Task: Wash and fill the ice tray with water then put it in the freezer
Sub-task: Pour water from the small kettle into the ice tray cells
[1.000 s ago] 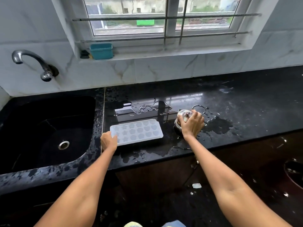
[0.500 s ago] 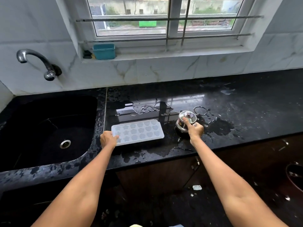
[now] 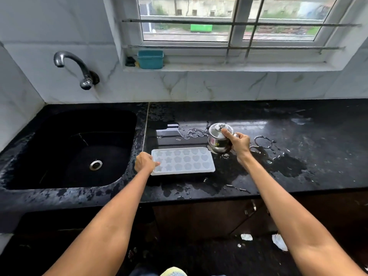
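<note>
The tray (image 3: 183, 160) lay flat on the wet bench (image 3: 298, 176) beside the sink (image 3: 75, 148), left hand (image 3: 145, 162) gripping its end, likely to steady it; right hand (image 3: 238, 143) clasped the steel pot (image 3: 219, 139), thumb on lid, seemingly ready to pour

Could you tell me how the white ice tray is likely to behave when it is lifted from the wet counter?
The ice tray looks like thin plastic, so probably light, perhaps slightly flexible. It is wide and shallow; if its cells hold water, tilting would likely spill. The counter around it is wet, so the rim under the left hand may be slippery.
</note>
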